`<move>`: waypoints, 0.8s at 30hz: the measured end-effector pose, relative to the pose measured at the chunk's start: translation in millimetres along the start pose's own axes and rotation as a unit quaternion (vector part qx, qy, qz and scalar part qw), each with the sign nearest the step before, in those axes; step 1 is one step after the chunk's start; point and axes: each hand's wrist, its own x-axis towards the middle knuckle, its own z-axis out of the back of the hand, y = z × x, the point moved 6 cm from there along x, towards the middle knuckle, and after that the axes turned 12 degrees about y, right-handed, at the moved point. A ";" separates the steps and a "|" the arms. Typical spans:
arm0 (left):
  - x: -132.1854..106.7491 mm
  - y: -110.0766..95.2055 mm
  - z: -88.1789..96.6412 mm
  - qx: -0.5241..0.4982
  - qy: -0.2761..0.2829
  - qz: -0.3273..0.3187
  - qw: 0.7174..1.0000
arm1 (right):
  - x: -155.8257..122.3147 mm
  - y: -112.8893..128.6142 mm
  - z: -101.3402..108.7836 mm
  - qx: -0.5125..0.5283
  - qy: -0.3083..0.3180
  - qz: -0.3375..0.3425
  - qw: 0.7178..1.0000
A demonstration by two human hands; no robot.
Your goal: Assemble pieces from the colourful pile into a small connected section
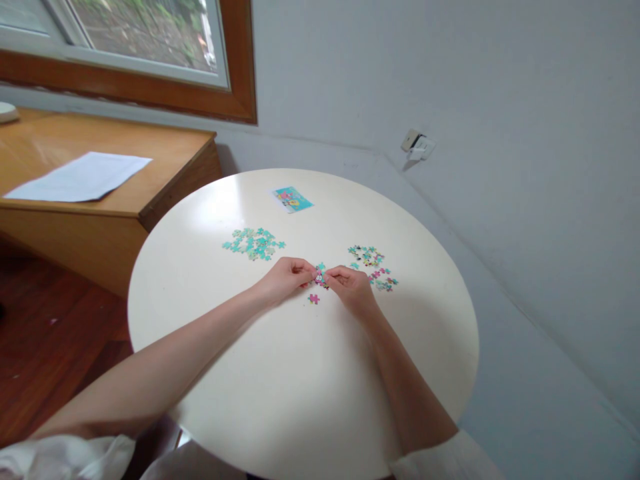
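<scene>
At centre of round table (280, 400), L hand (286, 277) & R hand (353, 287) meet, fingertips of both clamped on small joined puzzle pieces (320, 274). Loose pink piece (313, 299) just nearside. Teal pile (254, 243) twd left edge, mixed pile (374, 267) beside R hand, picture card (293, 199) nr far edge.

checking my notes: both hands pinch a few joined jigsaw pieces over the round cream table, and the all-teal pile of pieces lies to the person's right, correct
No. The head view shows the all-teal pile of jigsaw pieces to the person's left, not right. The left hand and right hand do pinch the joined pieces over the round cream table.
</scene>
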 end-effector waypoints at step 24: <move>0.1 -4.0 -0.6 0.024 -0.004 -0.015 1.000 | 1.1 -0.4 -0.2 -0.001 0.005 -0.002 1.000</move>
